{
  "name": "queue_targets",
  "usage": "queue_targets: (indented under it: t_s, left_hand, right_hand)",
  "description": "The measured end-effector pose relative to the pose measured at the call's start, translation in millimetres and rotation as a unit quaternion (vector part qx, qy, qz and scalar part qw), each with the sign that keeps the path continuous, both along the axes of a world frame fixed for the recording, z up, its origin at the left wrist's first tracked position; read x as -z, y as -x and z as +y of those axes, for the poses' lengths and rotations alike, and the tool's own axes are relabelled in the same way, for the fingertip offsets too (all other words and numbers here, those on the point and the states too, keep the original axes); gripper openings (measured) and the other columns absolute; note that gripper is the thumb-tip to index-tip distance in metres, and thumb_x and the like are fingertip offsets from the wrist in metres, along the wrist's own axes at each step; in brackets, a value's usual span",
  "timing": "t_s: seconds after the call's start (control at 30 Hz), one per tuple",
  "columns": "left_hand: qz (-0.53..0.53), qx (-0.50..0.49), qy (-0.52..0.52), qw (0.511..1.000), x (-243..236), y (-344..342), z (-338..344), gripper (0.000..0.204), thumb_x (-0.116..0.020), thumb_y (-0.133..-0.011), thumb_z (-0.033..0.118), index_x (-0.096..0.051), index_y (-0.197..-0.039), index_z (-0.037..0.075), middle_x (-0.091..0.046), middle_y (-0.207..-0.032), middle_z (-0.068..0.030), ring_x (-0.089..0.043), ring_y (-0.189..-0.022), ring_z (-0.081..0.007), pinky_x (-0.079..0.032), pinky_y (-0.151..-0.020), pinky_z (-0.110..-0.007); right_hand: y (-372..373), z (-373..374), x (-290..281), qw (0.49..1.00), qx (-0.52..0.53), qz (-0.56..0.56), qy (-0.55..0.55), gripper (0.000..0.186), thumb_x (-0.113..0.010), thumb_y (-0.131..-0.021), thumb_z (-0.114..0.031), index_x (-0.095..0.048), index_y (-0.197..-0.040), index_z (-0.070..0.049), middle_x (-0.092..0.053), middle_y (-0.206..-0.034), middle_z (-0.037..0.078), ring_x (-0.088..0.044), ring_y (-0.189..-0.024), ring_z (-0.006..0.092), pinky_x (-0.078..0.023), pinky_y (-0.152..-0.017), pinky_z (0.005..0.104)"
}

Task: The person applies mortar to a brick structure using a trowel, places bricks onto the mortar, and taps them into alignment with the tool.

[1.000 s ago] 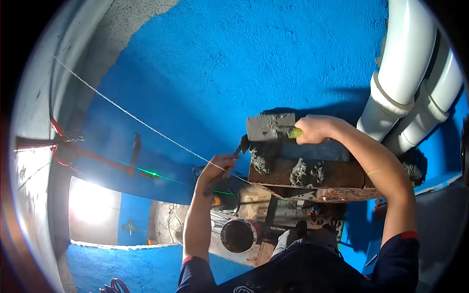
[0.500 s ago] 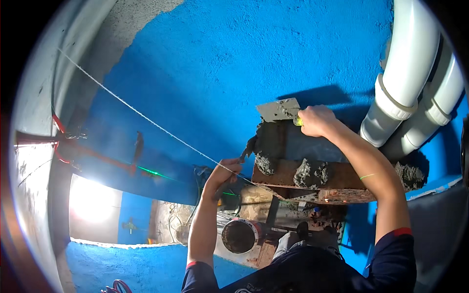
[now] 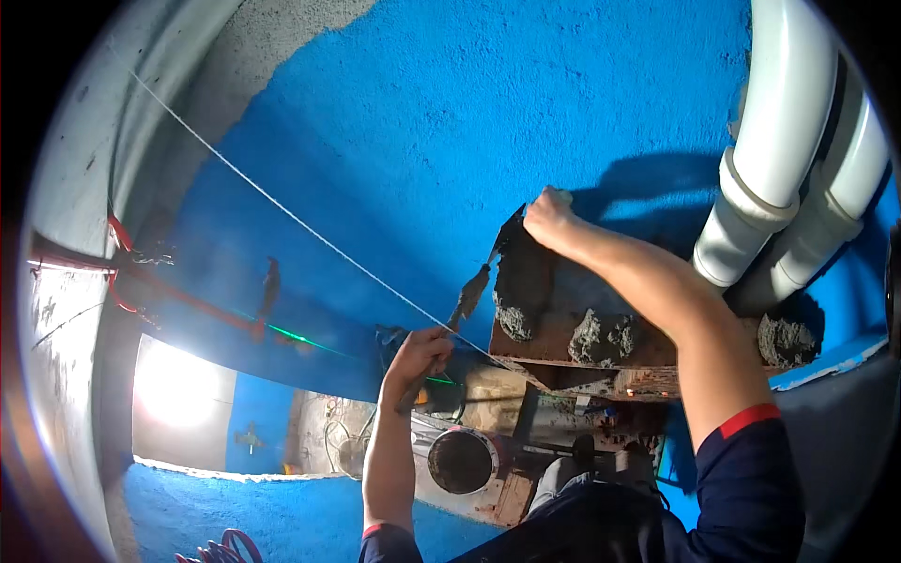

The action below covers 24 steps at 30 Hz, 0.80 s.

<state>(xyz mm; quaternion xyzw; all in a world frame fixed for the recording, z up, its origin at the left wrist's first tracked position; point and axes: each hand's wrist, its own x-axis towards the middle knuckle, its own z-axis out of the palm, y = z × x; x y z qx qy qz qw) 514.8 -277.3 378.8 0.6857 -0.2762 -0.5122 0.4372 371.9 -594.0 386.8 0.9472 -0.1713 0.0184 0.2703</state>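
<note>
My right hand (image 3: 552,220) is closed on a putty knife (image 3: 510,231), whose dark blade now points down and left against the blue wall. Closed too, my left hand (image 3: 419,358) grips a trowel (image 3: 472,295) with a narrow-looking, mortar-smeared blade tilted up and right. The two blades come close together, and I cannot tell if they touch. Just right of them, grey mortar (image 3: 522,272) coats the left part of a brown, box-like ledge (image 3: 643,352). Rough mortar lumps (image 3: 587,338) stick to its front. The knife's handle is hidden in my fist.
A taut white string (image 3: 282,208) runs diagonally past my left hand to the ledge. Two thick white pipes (image 3: 779,122) stand at the right. Below are a round bucket (image 3: 462,461) and a bright light (image 3: 178,389). Red cables (image 3: 117,233) hang at the left.
My right hand has moved left and slightly up, turning the putty knife from broadside to down-left. My left hand has dropped slightly, and its trowel shows more plainly.
</note>
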Motion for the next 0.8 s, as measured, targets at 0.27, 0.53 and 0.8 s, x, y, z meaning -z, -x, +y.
queue_targets:
  t_s: [0.27, 0.53, 0.8]
  left_hand:
    - [0.004, -0.151, 0.119, 0.981, 50.9, 11.2, 147.1, 0.029, -0.054, -0.084, 0.010, -0.061, -0.108, -0.003, -0.048, -0.057, 0.0008, -0.042, -0.045, -0.0082, -0.035, -0.045, -0.022]
    - [0.021, -0.271, 0.056, 0.961, 123.1, 41.3, 238.4, 0.032, -0.052, -0.086, 0.002, -0.055, -0.116, -0.009, -0.050, -0.065, -0.0012, -0.042, -0.047, -0.0095, -0.039, -0.048, -0.023]
    - [0.116, -0.351, -0.023, 0.929, 199.6, 71.0, 287.5, 0.007, -0.056, -0.083, 0.005, -0.056, -0.078, 0.000, -0.054, -0.060, -0.0087, -0.046, -0.044, -0.0155, -0.038, -0.044, -0.028]
  right_hand:
    - [81.4, 16.4, -28.7, 0.984, -0.164, 0.005, -0.063, 0.009, -0.060, -0.076, -0.017, -0.067, -0.073, -0.012, -0.062, -0.075, 0.003, -0.065, -0.079, 0.0223, -0.046, -0.070, 0.0403]
    - [23.4, 25.2, -36.3, 0.993, -0.063, -0.059, -0.084, 0.007, -0.065, -0.069, -0.017, -0.070, -0.064, -0.014, -0.066, -0.067, 0.005, -0.066, -0.070, 0.0234, -0.048, -0.059, 0.0394]
    - [11.1, 49.1, -11.1, 0.988, -0.098, 0.089, -0.078, 0.007, -0.066, -0.068, -0.017, -0.072, -0.071, -0.015, -0.070, -0.076, 0.005, -0.068, -0.073, 0.0231, -0.050, -0.067, 0.0408]
